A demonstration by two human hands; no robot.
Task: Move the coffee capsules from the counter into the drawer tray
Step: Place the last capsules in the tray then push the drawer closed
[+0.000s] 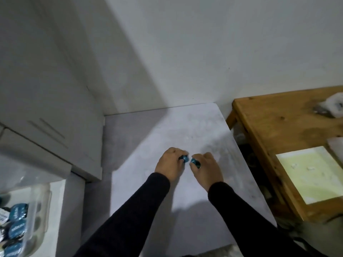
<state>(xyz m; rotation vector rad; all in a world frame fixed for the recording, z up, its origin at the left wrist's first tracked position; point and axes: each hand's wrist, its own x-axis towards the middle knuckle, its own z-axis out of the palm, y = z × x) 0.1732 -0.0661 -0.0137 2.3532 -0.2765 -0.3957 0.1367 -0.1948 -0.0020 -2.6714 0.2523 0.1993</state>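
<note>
The grey desk (185,201) looks bare apart from two capsules. The drawer tray (39,206) at lower left already holds several. Left hand (171,164) fingers pinch a blue capsule (183,158); right hand (207,168) fingers grip another capsule (194,161), probably the last pair.

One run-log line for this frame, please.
left hand: holds blue coffee capsule | right hand: holds second blue capsule | clear drawer tray: part-filled
</note>
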